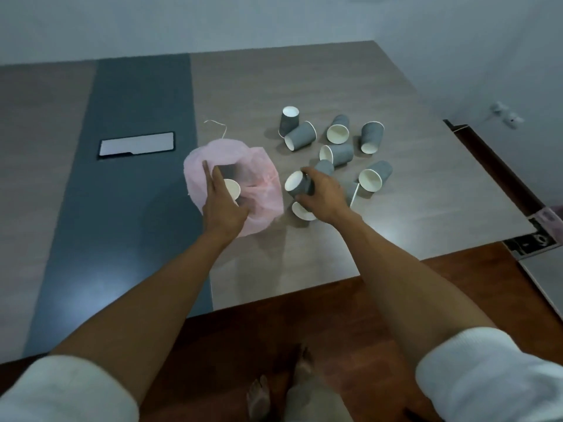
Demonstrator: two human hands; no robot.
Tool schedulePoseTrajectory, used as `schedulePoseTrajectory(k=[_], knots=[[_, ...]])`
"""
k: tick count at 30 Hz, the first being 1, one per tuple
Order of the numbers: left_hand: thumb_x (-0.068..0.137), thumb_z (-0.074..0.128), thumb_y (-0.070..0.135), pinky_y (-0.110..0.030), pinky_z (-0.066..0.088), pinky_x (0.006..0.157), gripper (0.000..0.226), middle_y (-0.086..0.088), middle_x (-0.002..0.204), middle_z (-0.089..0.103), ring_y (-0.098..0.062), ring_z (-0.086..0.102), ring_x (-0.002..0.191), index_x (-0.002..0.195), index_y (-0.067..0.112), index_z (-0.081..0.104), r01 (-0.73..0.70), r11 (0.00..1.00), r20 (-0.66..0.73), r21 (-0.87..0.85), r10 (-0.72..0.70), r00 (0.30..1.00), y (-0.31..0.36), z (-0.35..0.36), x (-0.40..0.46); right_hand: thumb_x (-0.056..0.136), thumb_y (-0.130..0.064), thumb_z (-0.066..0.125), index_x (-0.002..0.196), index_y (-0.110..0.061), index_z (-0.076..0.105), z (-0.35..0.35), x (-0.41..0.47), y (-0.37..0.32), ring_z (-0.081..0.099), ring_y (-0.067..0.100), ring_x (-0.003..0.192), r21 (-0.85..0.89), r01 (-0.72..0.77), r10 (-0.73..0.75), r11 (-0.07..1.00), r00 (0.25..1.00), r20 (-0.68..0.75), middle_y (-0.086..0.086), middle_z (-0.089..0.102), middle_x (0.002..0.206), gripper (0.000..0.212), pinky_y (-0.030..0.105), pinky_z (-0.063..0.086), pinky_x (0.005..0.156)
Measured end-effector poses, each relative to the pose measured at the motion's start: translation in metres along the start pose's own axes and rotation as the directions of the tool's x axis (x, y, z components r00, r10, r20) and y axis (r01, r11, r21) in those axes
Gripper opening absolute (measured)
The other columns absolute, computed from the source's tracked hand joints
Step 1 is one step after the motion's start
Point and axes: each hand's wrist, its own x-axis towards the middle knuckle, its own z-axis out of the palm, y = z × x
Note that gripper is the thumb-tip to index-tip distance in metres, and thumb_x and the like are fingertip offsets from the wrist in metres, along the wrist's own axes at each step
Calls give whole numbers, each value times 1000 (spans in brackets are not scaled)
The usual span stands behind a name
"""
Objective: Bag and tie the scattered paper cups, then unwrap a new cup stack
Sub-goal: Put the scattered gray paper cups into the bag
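A thin pink plastic bag (262, 196) lies open on the table with a grey paper cup (233, 187) inside it. My left hand (222, 202) reaches into the bag's mouth, fingers on that cup. My right hand (323, 193) is closed around another grey cup (298, 183) lying on its side just right of the bag. Several more grey cups with white insides lie scattered beyond it, such as one (338, 153) on its side and one (289, 118) upright. A white twist tie (217, 124) lies behind the bag.
A dark phone-like slab (137, 145) lies on the table's blue-grey strip (137, 99) to the left. The table's near edge (274, 295) runs across the view, with wooden floor and my feet below. The right edge drops off near a dark ledge (493, 166).
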Motion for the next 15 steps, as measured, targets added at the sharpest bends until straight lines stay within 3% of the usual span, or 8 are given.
schedulePoseTrajectory(k=[4, 8, 11, 13, 15], knots=[[81, 77, 31, -27, 29, 108, 107, 0, 170, 3, -22, 25, 149, 159, 16, 6, 10, 1000, 32, 14, -10, 999, -3, -1, 17, 79, -28, 75, 131, -22, 53, 16, 41, -39, 61, 25, 105, 249, 24, -45, 968, 996, 77, -3, 65, 114, 57, 35, 48, 85], [83, 78, 32, -33, 38, 106, 103, 2, 170, 2, -19, 26, 148, 159, 18, 10, -4, 999, 31, 45, 2, 1000, -6, 0, 31, 85, -27, 74, 123, -11, 53, 44, 86, -51, 57, 23, 97, 291, 4, -49, 957, 988, 149, 3, 61, 109, 47, 31, 41, 77], [85, 75, 33, -28, 35, 99, 99, 6, 170, -2, -16, 28, 144, 160, 21, 10, -22, 997, 30, 74, 20, 999, -4, 1, 33, 88, -36, 71, 110, -16, 56, 61, 109, -50, 56, 18, 85, 269, 14, -71, 963, 977, 201, -5, 58, 91, 33, 28, 41, 67], [84, 71, 35, -29, 31, 107, 102, 5, 170, 2, -17, 25, 149, 161, 21, 5, 7, 998, 48, 55, -10, 999, 1, 1, 35, 87, -43, 69, 99, -23, 52, 70, 121, -49, 53, 10, 74, 239, 34, -99, 970, 960, 262, -13, 53, 80, 29, 23, 38, 59], [83, 69, 34, -34, 29, 116, 101, 3, 170, 7, -19, 21, 152, 161, 20, 6, 17, 999, 77, 38, -19, 997, 6, 0, 35, 87, -41, 70, 103, -26, 46, 78, 128, -47, 51, 4, 74, 261, 0, -82, 965, 949, 305, -13, 51, 83, 33, 21, 37, 60]])
